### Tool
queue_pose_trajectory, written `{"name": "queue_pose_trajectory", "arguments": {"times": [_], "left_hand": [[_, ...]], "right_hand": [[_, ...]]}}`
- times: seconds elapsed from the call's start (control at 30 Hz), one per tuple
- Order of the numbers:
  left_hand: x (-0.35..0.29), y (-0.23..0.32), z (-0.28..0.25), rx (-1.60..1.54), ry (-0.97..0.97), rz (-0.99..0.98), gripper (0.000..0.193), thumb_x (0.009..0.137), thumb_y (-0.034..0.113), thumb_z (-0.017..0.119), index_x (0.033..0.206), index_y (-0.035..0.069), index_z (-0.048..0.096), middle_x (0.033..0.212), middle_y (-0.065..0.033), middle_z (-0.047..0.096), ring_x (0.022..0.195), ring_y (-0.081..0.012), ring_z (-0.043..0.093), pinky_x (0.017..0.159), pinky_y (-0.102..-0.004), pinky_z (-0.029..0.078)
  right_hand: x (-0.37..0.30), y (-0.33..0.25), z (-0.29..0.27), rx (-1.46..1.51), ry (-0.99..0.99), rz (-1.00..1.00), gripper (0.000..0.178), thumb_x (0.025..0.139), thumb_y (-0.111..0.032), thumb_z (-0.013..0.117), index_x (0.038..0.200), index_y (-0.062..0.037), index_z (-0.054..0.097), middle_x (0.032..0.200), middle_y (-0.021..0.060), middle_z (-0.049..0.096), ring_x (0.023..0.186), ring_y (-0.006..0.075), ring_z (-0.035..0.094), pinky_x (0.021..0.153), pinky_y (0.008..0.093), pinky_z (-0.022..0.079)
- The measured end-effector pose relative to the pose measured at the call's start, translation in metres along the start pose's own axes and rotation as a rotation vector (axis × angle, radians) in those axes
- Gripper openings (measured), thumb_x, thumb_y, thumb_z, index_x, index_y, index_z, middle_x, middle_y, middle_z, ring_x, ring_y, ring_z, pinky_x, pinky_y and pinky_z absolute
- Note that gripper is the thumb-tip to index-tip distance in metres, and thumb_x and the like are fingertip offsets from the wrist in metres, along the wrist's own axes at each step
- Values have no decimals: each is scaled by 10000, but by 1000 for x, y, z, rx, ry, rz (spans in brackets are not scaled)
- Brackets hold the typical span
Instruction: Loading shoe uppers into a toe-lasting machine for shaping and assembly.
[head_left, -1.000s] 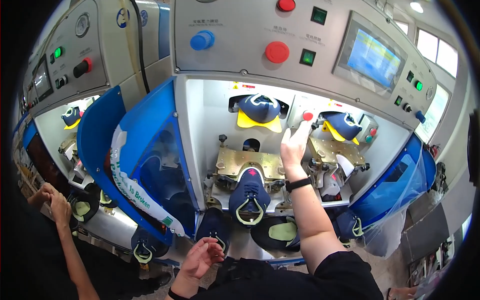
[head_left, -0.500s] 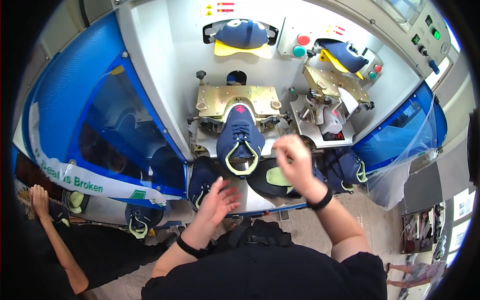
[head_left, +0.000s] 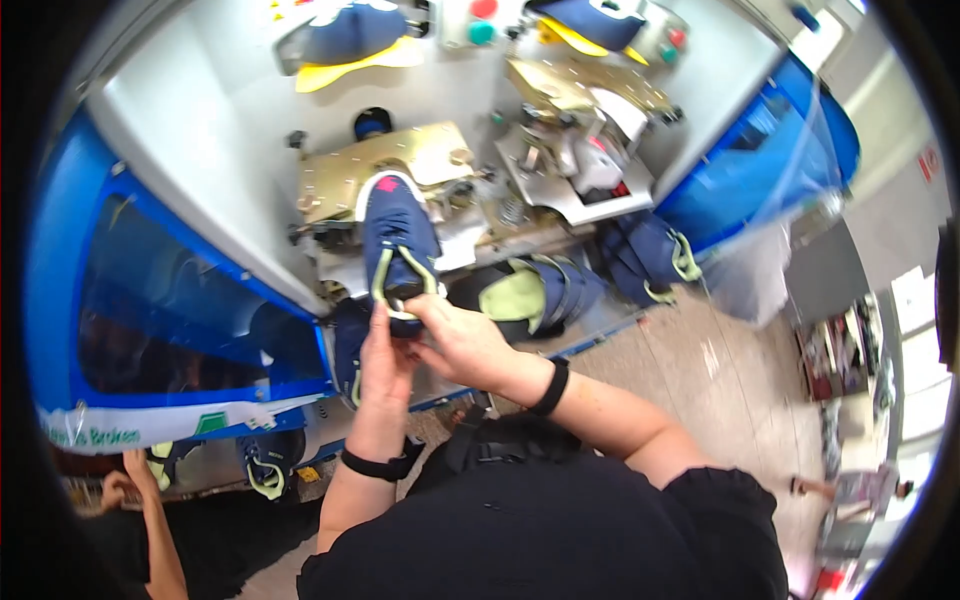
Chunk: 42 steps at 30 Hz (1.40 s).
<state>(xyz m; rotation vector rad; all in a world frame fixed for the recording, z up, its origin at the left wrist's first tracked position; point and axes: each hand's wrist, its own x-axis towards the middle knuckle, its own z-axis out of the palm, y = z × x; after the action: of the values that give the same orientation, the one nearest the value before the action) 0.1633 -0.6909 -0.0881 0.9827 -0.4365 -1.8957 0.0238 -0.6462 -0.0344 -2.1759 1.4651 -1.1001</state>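
A navy sneaker upper (head_left: 402, 222) with lime lining and a red mark at its toe sits toe-first at the gold metal clamp plate (head_left: 335, 180) of the machine. My left hand (head_left: 384, 362) is closed at the left of its heel, fingers pointing up. From the right, my right hand (head_left: 462, 342) grips the rim of the heel opening. Parts of both hands' fingers are hidden behind each other and the heel. Close to my left hand lies another navy upper (head_left: 347, 345), partly covered.
Right of my hands, dark uppers with lime lining (head_left: 515, 300) lie along the ledge. A second clamp station (head_left: 595, 165) stands at the back right. Blue window doors (head_left: 170, 290) flank the bay. At far left, a co-worker's hands (head_left: 140, 475) are near other shoes.
Both hands have come together from apart onto the shoe's heel. The view has shifted and turned, so the machine now appears farther left and higher.
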Motion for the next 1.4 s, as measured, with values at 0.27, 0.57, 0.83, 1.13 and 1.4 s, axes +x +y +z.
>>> {"name": "queue_pose_trajectory", "arguments": {"times": [0.27, 0.57, 0.83, 1.13, 1.4], "left_hand": [[1, 14, -4, 149, 19, -91, 553, 834, 610, 598, 1084, 117, 576, 966, -37, 619, 844, -181, 579, 724, -340, 430], [-7, 17, 30, 12, 74, -224, 625, 758, 570, 683, 1121, 88, 523, 1038, -81, 554, 946, -234, 533, 848, -402, 416], [-6, 20, 32, -2, 66, -265, 616, 755, 555, 678, 1134, 93, 526, 1033, -112, 569, 913, -277, 547, 834, -401, 442], [-13, 20, 28, 50, 189, -154, 570, 767, 603, 636, 1056, 119, 551, 926, -57, 589, 802, -222, 554, 730, -375, 424], [-12, 6, 49, 41, 210, -125, 537, 769, 634, 590, 985, 143, 582, 859, -30, 597, 726, -198, 535, 698, -360, 394]], "right_hand": [[-201, 116, -18, 439, -232, 1015, 304, 910, -219, 556, 1146, -42, 631, 1028, 112, 679, 847, 207, 670, 700, 332, 536], [-232, 212, -44, 1328, 944, 1402, 391, 824, 13, 407, 1211, -12, 456, 1221, 169, 515, 1098, 315, 530, 1049, 553, 305], [-265, 218, -61, 1321, 740, 1511, 298, 767, 36, 458, 1059, -28, 466, 1035, 127, 502, 1040, 318, 553, 1057, 570, 282], [-252, 203, -63, 1188, 358, 1799, 261, 857, -76, 440, 1097, -4, 515, 1103, 174, 580, 1154, 328, 555, 980, 499, 415], [-197, 162, 28, 532, -859, 821, 510, 823, -31, 464, 1322, -95, 548, 1316, 128, 574, 1178, 280, 560, 956, 385, 456]]}}
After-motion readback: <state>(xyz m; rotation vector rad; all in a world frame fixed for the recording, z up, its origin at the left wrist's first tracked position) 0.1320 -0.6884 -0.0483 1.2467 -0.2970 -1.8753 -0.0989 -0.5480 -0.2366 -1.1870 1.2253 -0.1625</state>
